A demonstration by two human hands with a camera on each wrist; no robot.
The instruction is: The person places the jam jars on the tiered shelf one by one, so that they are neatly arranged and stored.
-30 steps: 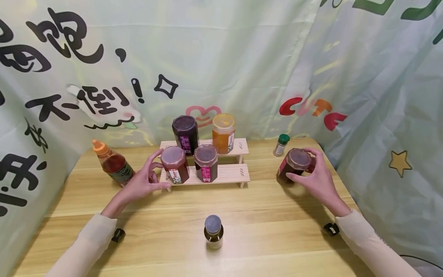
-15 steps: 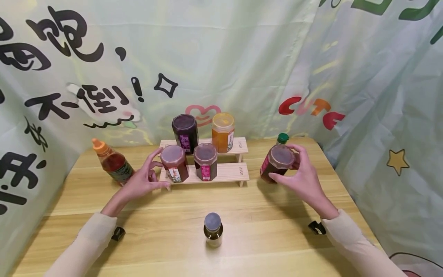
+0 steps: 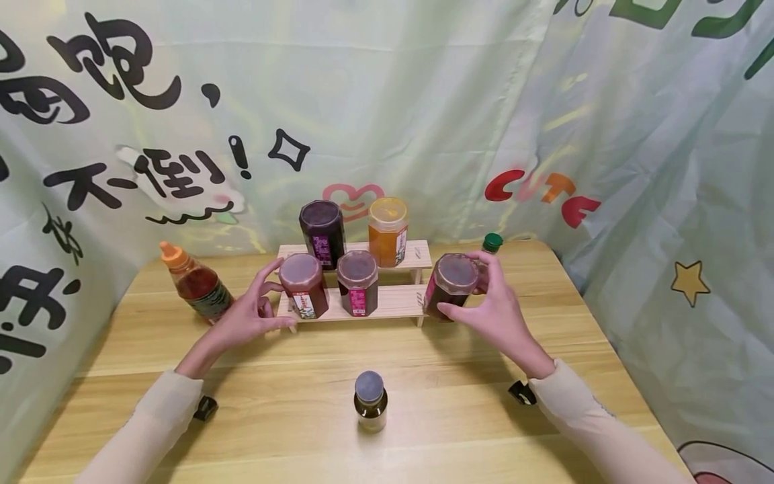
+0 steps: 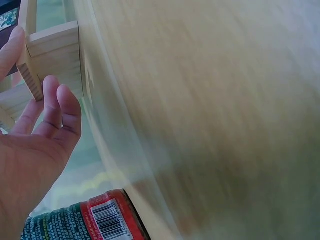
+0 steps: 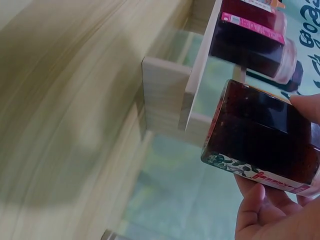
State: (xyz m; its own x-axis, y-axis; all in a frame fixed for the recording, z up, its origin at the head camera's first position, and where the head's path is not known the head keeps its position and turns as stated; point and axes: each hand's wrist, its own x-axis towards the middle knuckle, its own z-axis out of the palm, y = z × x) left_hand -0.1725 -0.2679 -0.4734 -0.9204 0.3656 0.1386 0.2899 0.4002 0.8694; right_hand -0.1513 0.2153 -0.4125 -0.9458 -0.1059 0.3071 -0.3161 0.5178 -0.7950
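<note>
My right hand holds a dark jam jar at the right end of a two-step wooden rack. In the right wrist view the jar hangs tilted beside the rack's lower step, apart from the table. My left hand grips the left end of the lower step, thumb at its front edge. On that step stand a reddish jar and a dark jar with a pink label. A dark purple jar and an amber jar stand on the upper step.
A sauce bottle with an orange tip stands left of the rack. Behind my right hand is a green-capped shaker, partly hidden. A small dark bottle stands near the front. A printed curtain borders the table.
My right hand has carried the dark jar leftward from the table's right side to the rack's right end, passing in front of the shaker. The left hand has stayed in place.
</note>
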